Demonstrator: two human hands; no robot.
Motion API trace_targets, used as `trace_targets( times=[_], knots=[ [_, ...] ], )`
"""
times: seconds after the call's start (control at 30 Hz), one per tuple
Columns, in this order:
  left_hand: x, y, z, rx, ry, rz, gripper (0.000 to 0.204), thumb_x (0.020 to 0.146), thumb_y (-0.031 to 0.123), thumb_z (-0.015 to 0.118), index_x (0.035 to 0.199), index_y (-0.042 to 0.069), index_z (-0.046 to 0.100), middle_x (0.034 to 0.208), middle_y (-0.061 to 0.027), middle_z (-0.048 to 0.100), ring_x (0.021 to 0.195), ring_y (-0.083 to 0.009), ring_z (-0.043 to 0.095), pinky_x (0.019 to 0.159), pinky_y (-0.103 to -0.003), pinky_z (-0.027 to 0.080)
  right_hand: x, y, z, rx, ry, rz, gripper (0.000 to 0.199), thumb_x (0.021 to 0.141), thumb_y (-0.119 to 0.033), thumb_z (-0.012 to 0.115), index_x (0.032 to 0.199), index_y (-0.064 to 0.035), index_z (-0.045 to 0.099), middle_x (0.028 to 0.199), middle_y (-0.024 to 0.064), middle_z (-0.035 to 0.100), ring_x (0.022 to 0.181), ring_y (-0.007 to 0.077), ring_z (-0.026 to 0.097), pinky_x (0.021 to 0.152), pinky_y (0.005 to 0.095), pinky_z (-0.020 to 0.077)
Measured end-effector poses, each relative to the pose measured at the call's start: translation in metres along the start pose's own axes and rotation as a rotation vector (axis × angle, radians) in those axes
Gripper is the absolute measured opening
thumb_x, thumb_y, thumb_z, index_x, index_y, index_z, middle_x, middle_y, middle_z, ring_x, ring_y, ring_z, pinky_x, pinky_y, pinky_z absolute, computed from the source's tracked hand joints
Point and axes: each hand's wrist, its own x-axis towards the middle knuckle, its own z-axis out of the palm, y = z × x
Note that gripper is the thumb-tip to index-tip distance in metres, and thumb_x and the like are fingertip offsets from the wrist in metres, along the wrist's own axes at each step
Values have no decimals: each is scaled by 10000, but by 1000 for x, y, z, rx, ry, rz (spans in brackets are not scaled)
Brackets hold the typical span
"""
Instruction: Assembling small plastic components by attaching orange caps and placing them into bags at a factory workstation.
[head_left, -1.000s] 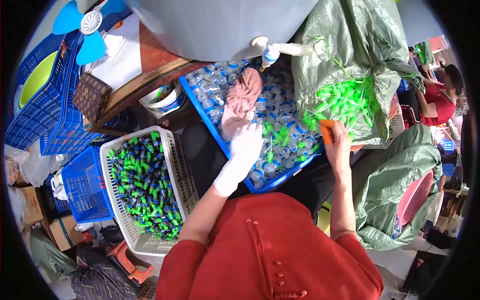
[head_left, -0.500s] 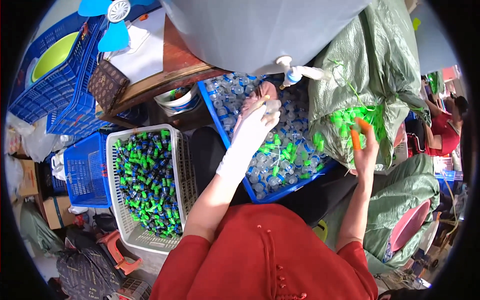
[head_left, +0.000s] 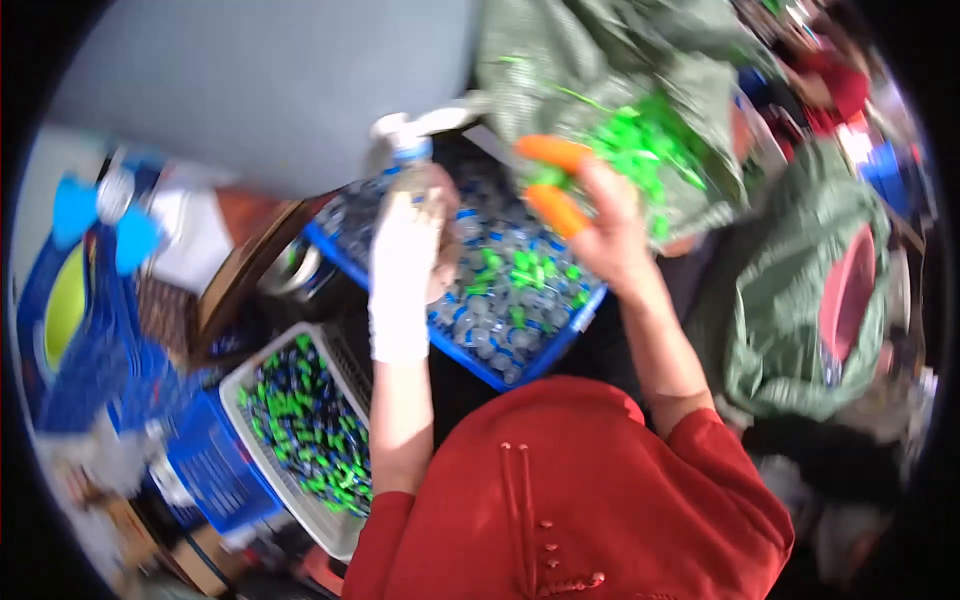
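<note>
Your white-gloved left hand (head_left: 405,265) is wrapped around 1 small clear bottle (head_left: 408,170) with a blue neck band and a white nozzle top, held upright above the blue tray's (head_left: 470,362) far end. Your right hand (head_left: 600,225), with 2 orange fingertip covers (head_left: 553,208), pinches a bright green cap (head_left: 548,177), too blurred for detail. The tray lies tilted, filled with clear bottles (head_left: 500,300) and scattered green caps.

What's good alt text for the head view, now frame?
A person in a red top works over a blue tray of small clear pieces: the white-gloved left hand over the tray, the right hand with orange fingertip covers by green caps in a sack.
</note>
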Motion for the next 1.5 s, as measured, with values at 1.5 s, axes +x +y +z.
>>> trace_targets(
  times=[1.5],
  knots=[
    [-5,-8,52,4248,313,401,442,1032,305,401,1356,6,431,1293,-131,551,1131,-229,533,1007,-343,423,-33,23,-11,237,-129,200,351,918,-66,622,1257,-21,539,996,63,667,872,114,627,778,258,485]
  ],
)
